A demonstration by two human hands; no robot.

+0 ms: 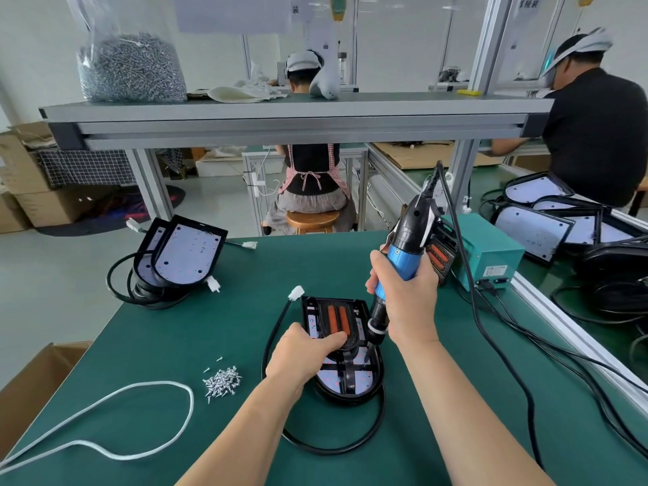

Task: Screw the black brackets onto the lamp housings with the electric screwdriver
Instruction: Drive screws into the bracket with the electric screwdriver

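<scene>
Leftmost on the green mat (175,433) I see a white cord (140,389) lying in a loose loop, with a small heap of screws (222,380) just to its right. Farther back, a stack (186,257) of finished lamps leans on its coiled black cable.

My left forearm comes in from the bottom edge, angled up and to the right. The left hand (301,352) is palm down, its fingers bent over the lower end of the bracket (338,322) and holding it against the housing (345,378). The housing lies flat near the middle of the mat, open face up, with the bracket and its two orange strips on its far half.

My right forearm rises steeply from the lower right. The right hand (403,296) is wrapped tight around the blue barrel of the screwdriver (403,247), thumb side up. The tool tilts with its top away and to the right and its black nose down at the bracket's right edge; I cannot make out the bit itself.

Right of that sits a teal power box (491,254), with black cables trailing off it towards me.
</scene>
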